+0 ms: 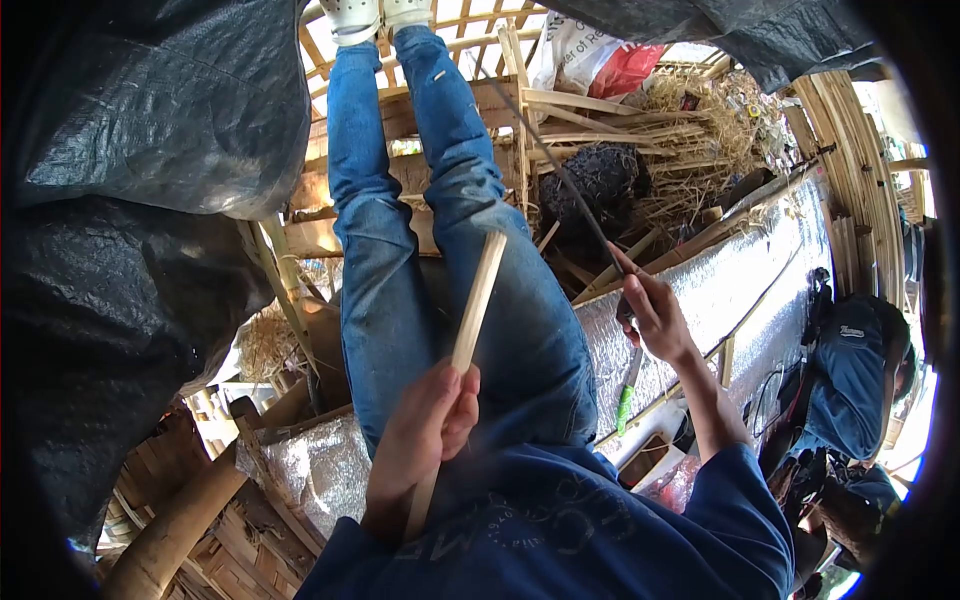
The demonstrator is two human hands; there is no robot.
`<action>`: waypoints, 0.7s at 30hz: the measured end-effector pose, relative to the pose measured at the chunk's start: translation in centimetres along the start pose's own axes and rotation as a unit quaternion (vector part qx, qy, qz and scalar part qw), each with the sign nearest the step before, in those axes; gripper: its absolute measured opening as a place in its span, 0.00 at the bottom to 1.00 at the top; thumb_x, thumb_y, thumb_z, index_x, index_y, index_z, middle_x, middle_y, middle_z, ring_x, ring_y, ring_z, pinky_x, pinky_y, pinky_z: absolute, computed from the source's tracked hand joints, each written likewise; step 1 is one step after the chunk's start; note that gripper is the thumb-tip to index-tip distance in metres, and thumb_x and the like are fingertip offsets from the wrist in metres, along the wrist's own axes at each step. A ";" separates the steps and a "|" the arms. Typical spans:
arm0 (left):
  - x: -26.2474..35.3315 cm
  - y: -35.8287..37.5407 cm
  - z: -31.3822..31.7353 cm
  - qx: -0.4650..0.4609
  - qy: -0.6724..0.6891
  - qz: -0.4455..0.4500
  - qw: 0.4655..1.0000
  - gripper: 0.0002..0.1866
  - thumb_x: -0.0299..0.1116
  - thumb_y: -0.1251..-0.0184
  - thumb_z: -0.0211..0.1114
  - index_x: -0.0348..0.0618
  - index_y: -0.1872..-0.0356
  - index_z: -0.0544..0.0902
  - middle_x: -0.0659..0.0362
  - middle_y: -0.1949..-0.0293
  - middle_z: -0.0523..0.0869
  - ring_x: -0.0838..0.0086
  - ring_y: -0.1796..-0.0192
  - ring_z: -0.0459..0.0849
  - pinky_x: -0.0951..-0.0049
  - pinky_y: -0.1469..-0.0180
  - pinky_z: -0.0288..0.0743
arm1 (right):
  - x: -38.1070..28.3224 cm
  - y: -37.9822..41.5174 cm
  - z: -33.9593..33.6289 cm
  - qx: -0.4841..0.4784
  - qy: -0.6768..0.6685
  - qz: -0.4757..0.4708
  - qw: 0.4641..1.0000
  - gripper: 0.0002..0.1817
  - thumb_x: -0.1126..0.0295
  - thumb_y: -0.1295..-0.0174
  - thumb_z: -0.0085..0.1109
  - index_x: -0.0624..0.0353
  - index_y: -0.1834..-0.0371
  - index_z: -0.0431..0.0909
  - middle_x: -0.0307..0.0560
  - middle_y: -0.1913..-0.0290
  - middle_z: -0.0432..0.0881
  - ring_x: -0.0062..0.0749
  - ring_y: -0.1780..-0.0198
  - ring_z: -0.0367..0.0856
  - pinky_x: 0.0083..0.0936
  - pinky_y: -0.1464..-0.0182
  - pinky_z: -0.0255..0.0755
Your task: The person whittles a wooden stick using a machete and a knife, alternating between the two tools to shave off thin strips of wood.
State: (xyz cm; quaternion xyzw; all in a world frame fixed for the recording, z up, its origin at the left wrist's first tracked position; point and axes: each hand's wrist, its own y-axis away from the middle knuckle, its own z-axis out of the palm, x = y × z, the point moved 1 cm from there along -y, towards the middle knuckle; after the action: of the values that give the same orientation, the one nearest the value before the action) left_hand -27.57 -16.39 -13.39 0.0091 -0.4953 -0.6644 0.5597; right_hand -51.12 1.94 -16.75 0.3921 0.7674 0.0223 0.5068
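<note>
Bamboo strip (478, 292) in clenched left fingers (452, 402)

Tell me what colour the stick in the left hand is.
Pale tan, like bare bamboo; the stick shows best in the head view.

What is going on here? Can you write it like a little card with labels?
place: a cluttered work spot with bamboo pieces and straw
left hand: closed in a grip around a flat bamboo stick that points up over the lap
right hand: holds a long thin dark blade, raised to the side, apart from the stick
legs: blue jeans stretched forward, white shoes
beside the legs: shiny silver sheet
left side: black plastic sheeting
nearby: another person in blue at the right edge
</note>
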 end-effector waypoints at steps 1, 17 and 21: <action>0.2 0.0 0.0 -0.003 0.031 -0.018 0.999 0.18 0.47 0.23 0.43 0.42 0.61 0.71 0.66 0.82 0.69 0.89 0.87 0.59 0.87 0.85 0.52 | -0.1 0.6 0.1 -0.024 -0.049 0.009 0.998 0.36 0.39 0.31 0.34 0.53 0.29 0.60 0.36 0.86 0.69 0.17 0.84 0.72 0.19 0.77 0.68; 0.3 -6.1 -2.3 -0.012 -0.184 0.119 0.976 0.18 0.45 0.23 0.43 0.41 0.61 0.73 0.62 0.81 0.73 0.89 0.87 0.59 0.87 0.86 0.52 | -1.2 3.0 3.7 -0.073 -0.053 -0.008 0.996 0.36 0.41 0.33 0.45 0.50 0.27 0.58 0.42 0.85 0.74 0.21 0.79 0.75 0.25 0.69 0.70; 2.2 -10.5 -1.5 0.007 -0.346 0.157 0.925 0.22 0.45 0.23 0.43 0.39 0.68 0.76 0.63 0.84 0.75 0.83 0.88 0.67 0.82 0.84 0.61 | -1.4 3.3 3.6 -0.032 -0.052 0.052 0.997 0.36 0.41 0.33 0.45 0.49 0.27 0.57 0.42 0.85 0.74 0.20 0.77 0.73 0.25 0.66 0.69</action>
State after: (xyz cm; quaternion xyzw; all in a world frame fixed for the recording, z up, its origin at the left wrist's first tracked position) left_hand -35.23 -20.23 -19.98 -0.2953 -0.6574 -0.5266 0.4509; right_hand -46.06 2.06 -15.98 0.4158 0.7176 0.0525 0.5563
